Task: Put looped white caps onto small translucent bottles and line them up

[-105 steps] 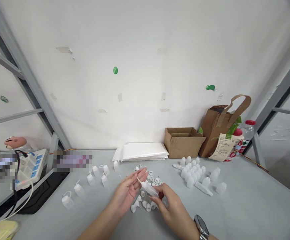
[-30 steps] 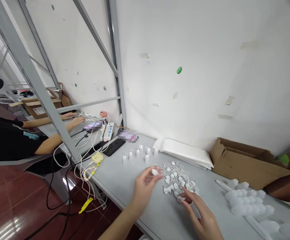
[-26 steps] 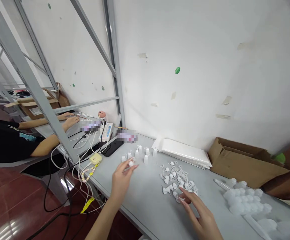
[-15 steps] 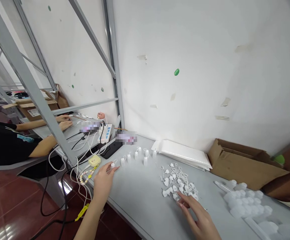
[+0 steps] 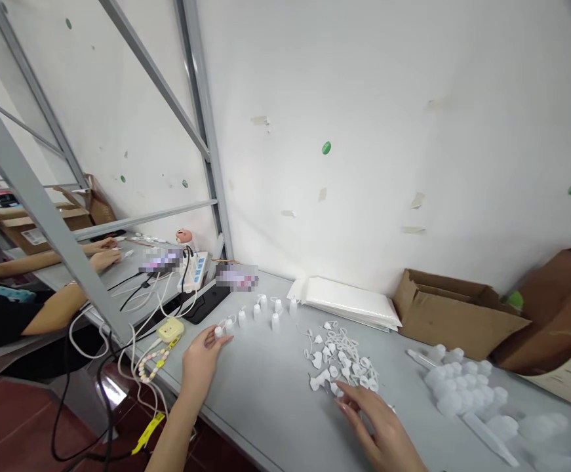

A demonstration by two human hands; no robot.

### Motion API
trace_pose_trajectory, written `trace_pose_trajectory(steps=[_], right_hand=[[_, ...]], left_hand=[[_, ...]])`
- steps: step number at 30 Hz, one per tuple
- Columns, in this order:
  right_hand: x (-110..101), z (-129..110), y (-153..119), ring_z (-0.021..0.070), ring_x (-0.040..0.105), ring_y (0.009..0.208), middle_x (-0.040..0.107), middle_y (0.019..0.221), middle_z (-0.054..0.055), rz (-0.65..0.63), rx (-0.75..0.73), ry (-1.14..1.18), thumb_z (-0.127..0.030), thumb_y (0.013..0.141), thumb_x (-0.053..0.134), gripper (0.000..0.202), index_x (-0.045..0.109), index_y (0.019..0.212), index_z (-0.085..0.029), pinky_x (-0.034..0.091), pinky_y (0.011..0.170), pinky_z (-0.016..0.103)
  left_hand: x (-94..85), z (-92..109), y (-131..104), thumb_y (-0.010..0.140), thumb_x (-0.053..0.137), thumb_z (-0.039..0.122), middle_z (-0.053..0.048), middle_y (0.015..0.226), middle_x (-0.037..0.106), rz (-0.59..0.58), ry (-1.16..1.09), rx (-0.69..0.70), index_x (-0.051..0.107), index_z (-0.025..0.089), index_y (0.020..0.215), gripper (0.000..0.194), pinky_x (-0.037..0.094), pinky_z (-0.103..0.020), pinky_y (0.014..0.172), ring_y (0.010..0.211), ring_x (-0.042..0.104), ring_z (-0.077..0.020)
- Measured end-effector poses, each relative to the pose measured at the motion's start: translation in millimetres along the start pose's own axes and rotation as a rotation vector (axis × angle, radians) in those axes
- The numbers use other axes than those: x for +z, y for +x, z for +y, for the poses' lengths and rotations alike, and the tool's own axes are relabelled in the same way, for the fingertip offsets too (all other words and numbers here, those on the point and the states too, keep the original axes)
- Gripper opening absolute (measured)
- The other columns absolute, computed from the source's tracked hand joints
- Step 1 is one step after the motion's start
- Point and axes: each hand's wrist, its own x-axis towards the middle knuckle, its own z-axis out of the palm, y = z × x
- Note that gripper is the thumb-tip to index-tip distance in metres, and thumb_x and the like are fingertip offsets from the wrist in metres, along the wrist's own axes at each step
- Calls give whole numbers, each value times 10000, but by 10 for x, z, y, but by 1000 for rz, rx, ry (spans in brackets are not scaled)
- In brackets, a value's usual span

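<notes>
My left hand (image 5: 200, 360) pinches a small white bottle-like piece (image 5: 219, 333) with a thin loop, at the near end of the standing pieces. Beside it, several similar white pieces (image 5: 257, 313) stand upright in loose lines on the grey table (image 5: 270, 387). My right hand (image 5: 376, 423) is at the near edge of a heap of white corded caps (image 5: 341, 357). Its thumb and index finger are apart, and the index fingertip is close to a white cap (image 5: 335, 389); whether they touch I cannot tell.
Clustered translucent bottles (image 5: 467, 387) lie at the right, before an open cardboard box (image 5: 455, 314). White padded envelopes (image 5: 347, 303) rest against the wall. To the left are a yellow case (image 5: 170, 330), cables, a power strip (image 5: 193, 272) and a co-worker's arms (image 5: 63, 305) beyond the metal frame.
The view has turned somewhat to the right. My left hand has brought its white piece closer to the nearest standing one. My right hand stays by the heap, its fingers much the same.
</notes>
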Motion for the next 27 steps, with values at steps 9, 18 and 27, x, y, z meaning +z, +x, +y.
trace_pose_trajectory(steps=[9, 18, 27], right_hand=[[-55, -115, 46, 155, 617, 640, 645, 718, 24, -3, 5, -16, -261, 873, 424, 232, 551, 1066, -237, 529, 619, 270], [-50, -106, 27, 151, 602, 665, 641, 749, 27, -47, 5, -33, -239, 879, 416, 241, 525, 1093, -221, 508, 641, 277], [-83, -161, 101, 176, 577, 770, 645, 843, 64, -68, 56, -224, -229, 877, 426, 241, 539, 1078, -159, 463, 730, 319]], left_hand=[[24, -29, 13, 594, 636, 263, -64, 841, 714, -9, 40, 26, 585, 199, 797, 219, 488, -350, 798, 876, 646, -259], [-21, 126, -135, 581, 681, 397, -180, 1176, 554, 47, 208, 98, 432, 114, 1199, 724, 393, -424, 936, 1108, 502, -308], [335, 732, -681, 728, 506, 475, -69, 868, 599, -140, 126, 505, 587, 207, 898, 327, 459, -339, 741, 776, 564, -221]])
